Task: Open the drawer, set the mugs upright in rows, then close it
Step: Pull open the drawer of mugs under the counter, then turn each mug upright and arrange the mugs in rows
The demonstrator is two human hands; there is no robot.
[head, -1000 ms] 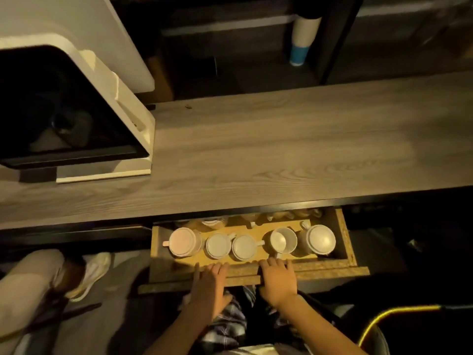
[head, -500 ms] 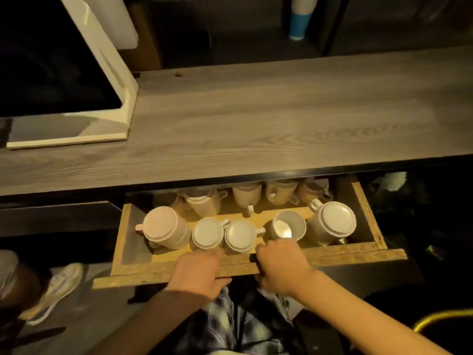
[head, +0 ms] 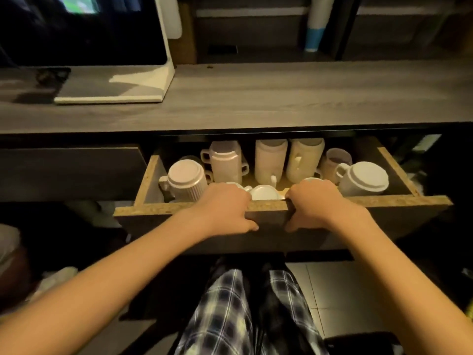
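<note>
Both hands clamped on the drawer front (head: 268, 204), left hand (head: 225, 206), right hand (head: 313, 201), upturned mugs (head: 188, 179) behind it, perhaps nine.

Raw chipboard drawer (head: 384, 199) — glossy mugs (head: 364, 179)

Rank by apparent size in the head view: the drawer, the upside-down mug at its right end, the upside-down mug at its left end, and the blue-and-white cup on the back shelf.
1. Drawer, by far.
2-3. Right mug and left mug: look alike, no ranking.
4. Cup: looks about as big though farther back, so its place is unsure.
</note>
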